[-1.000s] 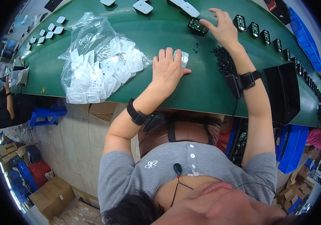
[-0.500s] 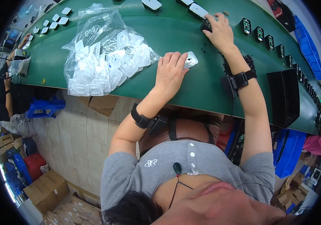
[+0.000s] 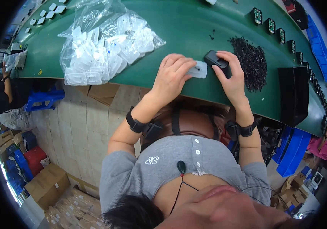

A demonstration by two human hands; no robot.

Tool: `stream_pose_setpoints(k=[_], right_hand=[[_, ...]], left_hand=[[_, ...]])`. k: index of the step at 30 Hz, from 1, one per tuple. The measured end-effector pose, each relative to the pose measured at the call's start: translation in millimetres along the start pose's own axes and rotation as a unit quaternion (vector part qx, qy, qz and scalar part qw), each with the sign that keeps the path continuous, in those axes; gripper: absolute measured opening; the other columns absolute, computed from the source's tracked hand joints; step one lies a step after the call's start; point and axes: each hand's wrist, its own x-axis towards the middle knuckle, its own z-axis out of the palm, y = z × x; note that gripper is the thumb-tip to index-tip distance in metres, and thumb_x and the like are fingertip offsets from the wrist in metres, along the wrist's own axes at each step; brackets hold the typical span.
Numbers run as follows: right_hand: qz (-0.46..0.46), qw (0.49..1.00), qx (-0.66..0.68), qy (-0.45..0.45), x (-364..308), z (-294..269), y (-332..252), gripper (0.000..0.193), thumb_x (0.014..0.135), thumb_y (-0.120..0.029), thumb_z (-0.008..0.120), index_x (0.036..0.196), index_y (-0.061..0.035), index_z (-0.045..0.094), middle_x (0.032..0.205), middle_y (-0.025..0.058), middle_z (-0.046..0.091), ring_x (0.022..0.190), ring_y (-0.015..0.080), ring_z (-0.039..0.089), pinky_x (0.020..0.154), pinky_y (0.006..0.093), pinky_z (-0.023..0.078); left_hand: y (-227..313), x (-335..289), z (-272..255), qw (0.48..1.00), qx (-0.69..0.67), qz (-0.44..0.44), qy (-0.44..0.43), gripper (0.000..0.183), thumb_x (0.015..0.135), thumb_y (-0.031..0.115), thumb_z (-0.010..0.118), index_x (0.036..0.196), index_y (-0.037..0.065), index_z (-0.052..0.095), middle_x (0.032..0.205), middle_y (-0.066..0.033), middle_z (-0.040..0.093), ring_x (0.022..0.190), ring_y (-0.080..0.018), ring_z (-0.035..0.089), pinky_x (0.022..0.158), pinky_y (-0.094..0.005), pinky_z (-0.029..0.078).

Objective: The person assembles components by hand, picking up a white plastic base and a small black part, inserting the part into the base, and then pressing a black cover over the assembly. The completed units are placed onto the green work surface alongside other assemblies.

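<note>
My left hand (image 3: 172,74) is closed on a small white plastic plate (image 3: 200,71), which has a dark spot at its middle and juts out past my fingertips. Just to its right, my right hand (image 3: 232,76) grips a black plastic housing (image 3: 214,58) between thumb and fingers. The plate and the housing lie close together above the green table, near its front edge. Beside my right hand spreads a pile of small black pieces (image 3: 253,64). To the left, a clear plastic bag (image 3: 108,53) holds many white plates.
Black housings with green circuit boards (image 3: 271,26) stand in a row along the right side. A black bin (image 3: 293,95) sits at the right front edge. White-topped pieces (image 3: 50,15) lie far left. Another person's arm (image 3: 7,82) shows at the left.
My right hand has come back from the far side of the table toward me with the black housing. The left hand, with the white plate, has shifted slightly nearer.
</note>
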Motion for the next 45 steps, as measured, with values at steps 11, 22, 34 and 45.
stream_pose_setpoints(k=[11, 22, 34, 45], right_hand=[[-0.086, 0.994, 0.039, -0.058, 2.9, 5.3, -31.1, 0.039, 0.076, -0.002, 0.074, 0.114, -0.0038, 0.063, 0.117, 0.0124, 0.065, 0.106, 0.0293, 0.062, 0.090, 0.0364, 0.050], [-0.140, 0.983, -0.012, -0.115, 5.2, 27.7, -22.3, 0.041, 0.075, 0.001, 0.073, 0.115, -0.0025, 0.064, 0.120, 0.0129, 0.064, 0.107, 0.0312, 0.061, 0.091, 0.0381, 0.050], [-0.086, 0.981, 0.040, -0.168, 19.4, 19.2, -19.7, 0.038, 0.076, 0.000, 0.073, 0.113, -0.0014, 0.064, 0.120, 0.0130, 0.064, 0.106, 0.0304, 0.062, 0.090, 0.0367, 0.050], [0.195, 0.873, 0.434, -0.110, 43.2, 21.7, -28.9, 0.050, 0.090, -0.011, 0.066, 0.134, -0.0029, 0.043, 0.124, 0.0149, 0.059, 0.115, 0.0215, 0.058, 0.100, 0.0334, 0.044]], left_hand=[[-7.5, -6.5, -11.0, 0.995, -0.088, -0.031, 0.023, 0.046, 0.079, -0.005, 0.061, 0.124, 0.005, 0.059, 0.123, -0.0114, 0.062, 0.110, -0.0308, 0.059, 0.096, -0.0414, 0.045], [-25.0, -19.1, -19.4, 0.999, 0.015, 0.025, -0.037, 0.044, 0.083, 0.001, 0.050, 0.125, 0.008, 0.061, 0.131, -0.0075, 0.060, 0.119, -0.0249, 0.057, 0.101, -0.0404, 0.043], [-8.2, -15.5, -11.4, 0.991, 0.121, 0.038, -0.035, 0.054, 0.072, 0.018, 0.071, 0.122, 0.001, 0.058, 0.125, -0.0127, 0.059, 0.110, -0.0257, 0.059, 0.094, -0.0399, 0.045], [1.2, 22.6, -12.5, 0.908, -0.299, -0.292, 0.010, 0.027, 0.089, 0.022, 0.068, 0.103, -0.001, 0.064, 0.092, -0.0143, 0.066, 0.081, -0.0234, 0.064, 0.073, -0.0334, 0.051]])
